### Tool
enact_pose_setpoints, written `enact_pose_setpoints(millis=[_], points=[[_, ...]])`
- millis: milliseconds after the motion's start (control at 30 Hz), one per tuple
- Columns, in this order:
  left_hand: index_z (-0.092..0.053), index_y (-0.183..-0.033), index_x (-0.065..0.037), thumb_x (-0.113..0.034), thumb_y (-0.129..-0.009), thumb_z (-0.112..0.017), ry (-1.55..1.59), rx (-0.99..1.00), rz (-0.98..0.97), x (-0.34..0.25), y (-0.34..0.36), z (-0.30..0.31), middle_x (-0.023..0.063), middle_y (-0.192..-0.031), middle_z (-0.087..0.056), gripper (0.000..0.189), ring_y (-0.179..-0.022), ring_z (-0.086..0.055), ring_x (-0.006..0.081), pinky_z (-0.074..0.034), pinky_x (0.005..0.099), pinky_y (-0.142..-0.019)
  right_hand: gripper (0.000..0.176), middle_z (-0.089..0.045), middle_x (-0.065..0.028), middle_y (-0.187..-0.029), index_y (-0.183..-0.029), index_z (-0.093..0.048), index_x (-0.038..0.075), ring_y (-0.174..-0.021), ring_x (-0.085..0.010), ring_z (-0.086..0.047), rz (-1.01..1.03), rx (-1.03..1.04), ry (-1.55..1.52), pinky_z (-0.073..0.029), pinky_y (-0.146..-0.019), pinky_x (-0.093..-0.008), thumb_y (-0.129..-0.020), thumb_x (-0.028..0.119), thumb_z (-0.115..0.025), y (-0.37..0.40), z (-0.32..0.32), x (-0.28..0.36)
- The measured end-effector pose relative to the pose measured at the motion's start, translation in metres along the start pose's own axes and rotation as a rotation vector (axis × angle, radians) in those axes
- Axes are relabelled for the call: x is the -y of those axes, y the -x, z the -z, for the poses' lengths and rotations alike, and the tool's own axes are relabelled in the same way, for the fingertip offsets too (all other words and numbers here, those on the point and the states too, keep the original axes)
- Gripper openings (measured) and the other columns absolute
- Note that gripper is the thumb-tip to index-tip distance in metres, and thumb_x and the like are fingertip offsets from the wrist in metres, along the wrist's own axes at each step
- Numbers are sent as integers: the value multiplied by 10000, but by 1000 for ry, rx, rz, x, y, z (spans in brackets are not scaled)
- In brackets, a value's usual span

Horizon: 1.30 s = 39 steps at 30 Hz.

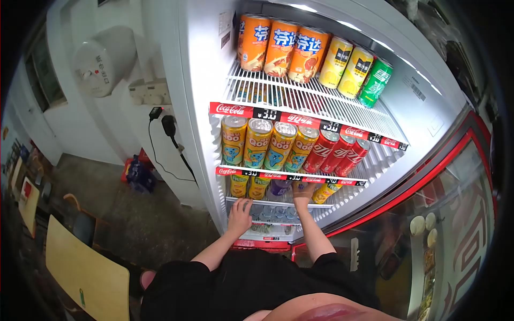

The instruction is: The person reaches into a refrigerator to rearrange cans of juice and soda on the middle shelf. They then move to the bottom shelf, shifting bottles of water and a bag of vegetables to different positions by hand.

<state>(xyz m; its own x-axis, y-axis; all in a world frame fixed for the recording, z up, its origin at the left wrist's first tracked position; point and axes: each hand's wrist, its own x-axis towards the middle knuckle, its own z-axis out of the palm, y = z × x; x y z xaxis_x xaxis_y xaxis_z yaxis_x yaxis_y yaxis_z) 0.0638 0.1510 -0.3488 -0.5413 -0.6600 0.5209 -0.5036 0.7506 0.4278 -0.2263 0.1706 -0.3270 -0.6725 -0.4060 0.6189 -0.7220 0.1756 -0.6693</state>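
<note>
Metal, smooth and rounded: here's the purple can, upright on the lower shelf, just beside the right hand. That hand reaches in beneath the glossy red price strip; its fingertips are hard to make out, so I can't tell whether they grip anything. Over to the left hand, fingers spread and gently bent, nothing in their grasp, right at the shelf's front edge below two yellow cans. One more slim yellow can leans to the right. Up a level, orange-yellow Qoo cans and shiny red cans line up, and above them, on thin white wire bars, orange, yellow and green cylinders.
</note>
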Motion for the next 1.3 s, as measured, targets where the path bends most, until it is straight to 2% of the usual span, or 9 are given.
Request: enact_pose_setpoints(millis=[67,100,200,333,533,633,933,1167,1300], points=[[-542,-1384,-37,-22,-712,-702,-9,-1,7,-1,0,-2,156,-1355,-494,691,-1342,-424,379,-430,492,-1099,852,-538,-302,-1386,-1390,-461,-41,-1302,-473,-505,-48,64,39,-411,-1086,-485,-703,207,-900,-9,1,2],[-541,-1391,-45,-31,-710,-709,-13,2,12,0,1,-5,148,-1367,-491,702,-1352,-419,368,-425,486,-1105,779,-608,-291,-1301,-1344,-523,-26,-1225,-478,-566,-40,57,50,-452,-1038,-491,-703,211,-896,-13,1,5],[-540,-1395,-49,-38,-709,-714,-16,10,16,-1,2,-4,143,-1380,-488,708,-1362,-416,361,-420,483,-1110,690,-663,-245,-1234,-1244,-638,9,-1198,-468,-576,-90,211,146,-463,-1008,-519,-711,355,-905,-22,-8,-14],[-542,-1388,-40,-36,-719,-707,-10,8,13,-4,0,1,151,-1376,-491,690,-1353,-426,370,-424,488,-1106,556,-718,-196,-1138,-1167,-698,68,-1095,-419,-650,71,255,169,-498,-949,-502,-730,359,-882,-30,-20,-30],[-566,-1352,-21,-36,-739,-694,31,11,50,-4,-5,3,169,-1344,-511,626,-1327,-449,386,-432,492,-1096,495,-719,-195,-1116,-1130,-707,70,-1079,-416,-654,89,217,-3,-501,-924,-498,-737,323,-871,-28,-18,-25],[-573,-1341,-14,-35,-747,-688,49,23,61,-5,-7,3,174,-1337,-517,606,-1321,-455,391,-433,493,-1094,504,-725,-173,-1172,-1256,-692,89,-1094,-403,-663,88,259,35,-513,-939,-479,-770,179,-790,-28,-15,-24],[-568,-1351,-21,-32,-751,-674,48,11,49,-8,-7,7,185,-1356,-508,610,-1319,-453,402,-444,503,-1083,451,-724,-192,-1152,-1250,-684,89,-1084,-412,-664,121,288,155,-519,-906,-494,-824,214,-760,-24,-36,-47],[-561,-1360,-19,-28,-753,-669,43,30,50,-8,-6,5,184,-1365,-501,617,-1334,-435,406,-442,507,-1086,503,-725,-185,-1146,-1271,-682,103,-1081,-422,-660,183,260,106,-511,-921,-505,-791,198,-797,-20,-43,-65],[-546,-1355,-5,-12,-755,-653,61,21,48,-10,-6,6,212,-1358,-487,610,-1320,-428,431,-425,523,-1091,567,-720,-156,-1197,-1316,-672,132,-1123,-381,-660,174,291,167,-513,-941,-485,-767,172,-808,-20,-39,-59]])
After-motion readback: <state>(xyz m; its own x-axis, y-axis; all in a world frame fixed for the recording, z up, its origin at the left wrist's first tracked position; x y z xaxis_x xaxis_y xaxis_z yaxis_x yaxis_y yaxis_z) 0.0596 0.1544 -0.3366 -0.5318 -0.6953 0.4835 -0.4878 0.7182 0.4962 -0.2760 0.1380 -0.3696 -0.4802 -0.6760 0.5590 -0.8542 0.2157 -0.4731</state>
